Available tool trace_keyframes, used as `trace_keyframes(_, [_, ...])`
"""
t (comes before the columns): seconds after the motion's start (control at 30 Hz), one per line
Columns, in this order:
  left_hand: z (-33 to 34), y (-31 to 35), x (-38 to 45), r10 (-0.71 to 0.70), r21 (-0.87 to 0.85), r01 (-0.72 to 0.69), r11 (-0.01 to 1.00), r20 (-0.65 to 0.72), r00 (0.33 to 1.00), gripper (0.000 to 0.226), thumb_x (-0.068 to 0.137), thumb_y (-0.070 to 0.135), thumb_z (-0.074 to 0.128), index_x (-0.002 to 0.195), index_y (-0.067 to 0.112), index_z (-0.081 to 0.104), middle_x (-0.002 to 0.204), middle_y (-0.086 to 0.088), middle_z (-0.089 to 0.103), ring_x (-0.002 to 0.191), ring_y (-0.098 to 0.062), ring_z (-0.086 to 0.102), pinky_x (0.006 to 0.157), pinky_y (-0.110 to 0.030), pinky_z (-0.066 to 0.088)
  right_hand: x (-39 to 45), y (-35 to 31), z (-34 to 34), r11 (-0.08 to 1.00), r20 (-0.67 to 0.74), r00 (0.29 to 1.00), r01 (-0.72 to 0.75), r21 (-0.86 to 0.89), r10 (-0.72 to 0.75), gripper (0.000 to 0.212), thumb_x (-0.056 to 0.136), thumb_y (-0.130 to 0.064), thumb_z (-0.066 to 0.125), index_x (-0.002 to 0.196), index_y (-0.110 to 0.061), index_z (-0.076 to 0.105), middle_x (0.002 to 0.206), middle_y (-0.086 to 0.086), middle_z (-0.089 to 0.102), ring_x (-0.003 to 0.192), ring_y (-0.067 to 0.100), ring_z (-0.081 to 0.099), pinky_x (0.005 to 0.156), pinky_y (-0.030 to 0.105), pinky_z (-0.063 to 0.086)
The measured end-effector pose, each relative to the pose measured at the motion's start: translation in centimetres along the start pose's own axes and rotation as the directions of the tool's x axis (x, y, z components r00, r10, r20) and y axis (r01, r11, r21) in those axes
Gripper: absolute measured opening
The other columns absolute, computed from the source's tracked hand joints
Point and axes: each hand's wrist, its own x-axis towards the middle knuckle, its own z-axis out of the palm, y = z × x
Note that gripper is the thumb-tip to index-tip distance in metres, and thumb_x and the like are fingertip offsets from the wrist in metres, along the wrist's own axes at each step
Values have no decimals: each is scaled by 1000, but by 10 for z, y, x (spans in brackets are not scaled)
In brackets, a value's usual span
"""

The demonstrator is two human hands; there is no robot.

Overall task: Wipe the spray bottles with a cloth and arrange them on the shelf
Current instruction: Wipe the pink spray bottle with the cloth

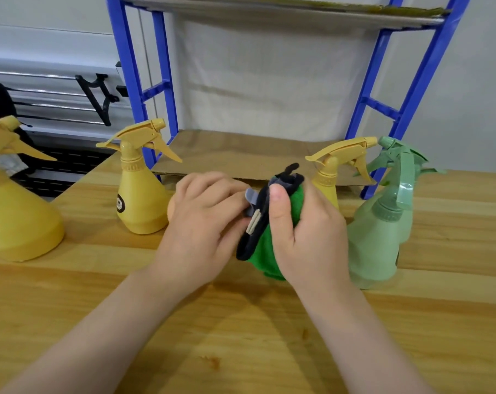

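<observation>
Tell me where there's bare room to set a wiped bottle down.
The cardboard-lined shelf between the blue posts is bare. So is the table near you. Crowded: the green bottles beside the right hand.

wooden table (241, 336), black bracket (97, 96) on wall

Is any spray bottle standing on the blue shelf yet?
No, the shelf board is bare, and the yellow bottles and green bottles stand on the table.

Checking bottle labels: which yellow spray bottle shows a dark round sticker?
The middle yellow spray bottle, just left of the left hand; the other yellow ones show no such sticker.
</observation>
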Motion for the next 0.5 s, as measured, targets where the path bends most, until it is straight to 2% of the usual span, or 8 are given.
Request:
trace_keyframes(0.1, [4, 8, 0, -58, -57, 58, 997, -7, 998, 22, 92, 23, 50, 99, 14, 68, 104, 9, 64, 107, -19, 51, 93, -36, 33, 5, 4, -4, 996, -97, 993, 61, -72, -68, 53, 102, -50, 27, 87, -13, 62, 72, -12, 50, 61, 17, 54, 53, 27, 38])
trace_keyframes(0.17, [5, 11, 1, -75, -59, 75, 995, -10, 997, 22, 93, 24, 50, 97, 12, 68, 104, 8, 64, 106, -20, 51, 93, -37, 34, 7, 4, -4, 999, -116, 992, 37, -35, -41, 50, 102, -50, 28, 81, -17, 59, 69, -14, 46, 59, 17, 52, 53, 27, 36])
trace_keyframes(0.27, [5, 8, 1, -71, -24, 70, 997, -15, 997, 19, 93, 22, 51, 93, 12, 67, 102, 8, 64, 105, -21, 52, 92, -36, 32, 6, 0, -1, 983, -97, 989, -94, 157, 110, 33, 99, -50, 38, 70, -33, 42, 59, -16, 43, 57, 8, 45, 56, 26, 36])
trace_keyframes(0.33, [4, 4, 0, -90, -41, 90, 995, -16, 996, 21, 93, 25, 50, 92, 12, 66, 103, 7, 64, 106, -22, 52, 92, -36, 31, 4, -5, 1, 904, -78, 959, -226, 362, 271, 32, 97, -48, 47, 67, -35, 44, 58, -16, 49, 59, 4, 48, 60, 21, 38])
trace_keyframes(0.4, [4, 2, -1, -134, -104, 132, 986, -12, 991, 26, 95, 33, 49, 99, 14, 67, 107, 10, 63, 108, -19, 50, 93, -37, 32, 4, -8, 0, 728, 42, 901, -376, 573, 432, 31, 96, -47, 51, 72, -29, 56, 65, -14, 59, 66, 3, 56, 65, 20, 45])
trace_keyframes(0.43, [4, 0, -1, -155, -141, 151, 978, -16, 988, 25, 95, 36, 49, 100, 18, 66, 107, 13, 61, 108, -15, 49, 93, -38, 33, 5, -8, 0, 649, 132, 877, -436, 624, 462, 32, 95, -48, 50, 75, -24, 59, 68, -12, 61, 68, 5, 58, 66, 21, 47])
trace_keyframes(0.5, [4, -4, 0, -193, -196, 181, 964, -48, 980, 13, 94, 40, 50, 89, 29, 55, 99, 27, 54, 102, -6, 45, 89, -40, 34, 6, -6, -1, 569, 304, 853, -513, 643, 425, 38, 90, -51, 48, 79, -17, 61, 70, -7, 63, 68, 6, 60, 65, 18, 49])
